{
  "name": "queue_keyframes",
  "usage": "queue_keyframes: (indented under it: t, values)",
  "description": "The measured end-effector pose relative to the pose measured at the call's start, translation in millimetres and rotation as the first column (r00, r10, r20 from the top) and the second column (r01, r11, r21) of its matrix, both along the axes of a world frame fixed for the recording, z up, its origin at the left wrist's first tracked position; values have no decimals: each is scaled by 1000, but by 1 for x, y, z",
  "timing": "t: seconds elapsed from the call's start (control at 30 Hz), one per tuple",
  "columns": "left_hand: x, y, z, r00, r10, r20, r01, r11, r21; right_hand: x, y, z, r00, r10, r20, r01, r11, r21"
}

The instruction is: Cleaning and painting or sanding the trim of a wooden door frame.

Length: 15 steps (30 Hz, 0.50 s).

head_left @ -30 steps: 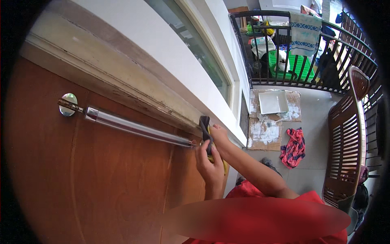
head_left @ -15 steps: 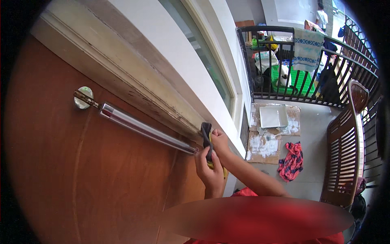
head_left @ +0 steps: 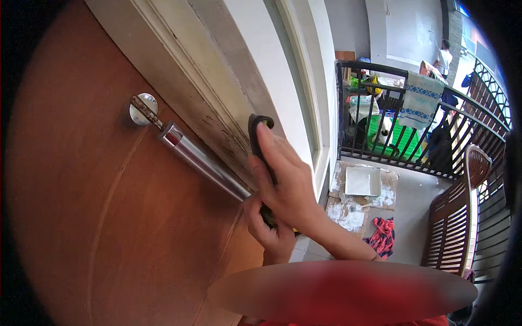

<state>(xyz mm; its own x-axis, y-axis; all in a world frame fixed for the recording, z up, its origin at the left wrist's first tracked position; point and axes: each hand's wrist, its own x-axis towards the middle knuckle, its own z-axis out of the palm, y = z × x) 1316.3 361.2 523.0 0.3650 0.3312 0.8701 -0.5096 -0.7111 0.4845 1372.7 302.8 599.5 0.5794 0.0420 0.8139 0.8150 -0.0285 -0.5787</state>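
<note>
A dark, bendy strip [head_left: 255,138] with a yellow-green side is held in both hands against the edge of the cream door frame [head_left: 187,70]. My right hand [head_left: 288,182] is closed on its upper part, fingers laid along it, and the top end curls over past the fingertips. Below, my left hand [head_left: 266,231] grips the lower part, close to the lower end of a chrome tube handle [head_left: 204,165]. Whether the left fingers touch the handle I cannot tell. The handle is on a brown wooden door [head_left: 98,206], its upper end joined to a rusty rod at a round plate [head_left: 143,109].
Right of the frame, a white tray [head_left: 363,181] lies on paint-smeared cardboard [head_left: 348,213] near a red-and-dark cloth [head_left: 383,237]. A black railing [head_left: 375,66] carries a patterned towel [head_left: 421,100]. A brown wooden bench [head_left: 448,217] stands at the right. Far off is another person [head_left: 444,58].
My right hand has slid up over the strip and now covers much of it. The left hand has shifted slightly down and left. The view has tilted and moved.
</note>
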Motion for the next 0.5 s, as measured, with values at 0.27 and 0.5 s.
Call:
queue_keyframes:
  t: [0.27,0.5]
  values:
    - [-7,-10,-85,962,-155,-227,65,930,-363,2,7,-87,979,86,-185,-123,972,-199]
    - [15,-18,-75,985,-40,-167,-10,956,-293,23,-4,-69,981,186,-51,-193,951,-242]
